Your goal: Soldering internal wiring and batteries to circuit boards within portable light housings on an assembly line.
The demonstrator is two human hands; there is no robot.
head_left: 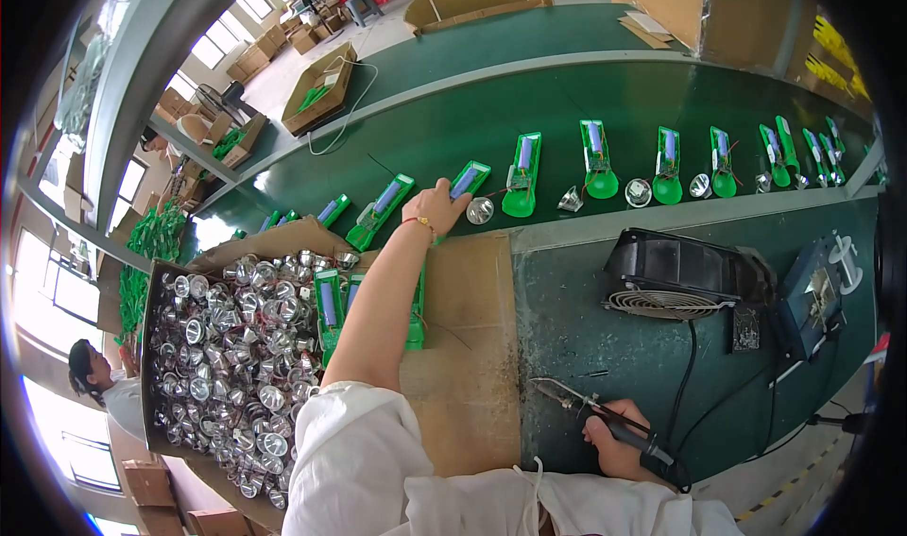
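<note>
Head view: left hand point(436, 205) stretches far forward, grip closed on a green flashlight half point(467, 181) whose long axis angles up-right, while right hand point(614, 442) holds the soldering iron point(605, 418) near.

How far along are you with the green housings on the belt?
Done: green housings lie along the belt to the right, each with a silver reflector beside it. In hand: left hand rests on a housing; right hand holds a soldering iron. Left: more housings and a box of reflectors.

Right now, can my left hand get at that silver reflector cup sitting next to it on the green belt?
Probably yes. The left hand rests on a green housing right beside the silver reflector cup, with only bare belt between them.
</note>
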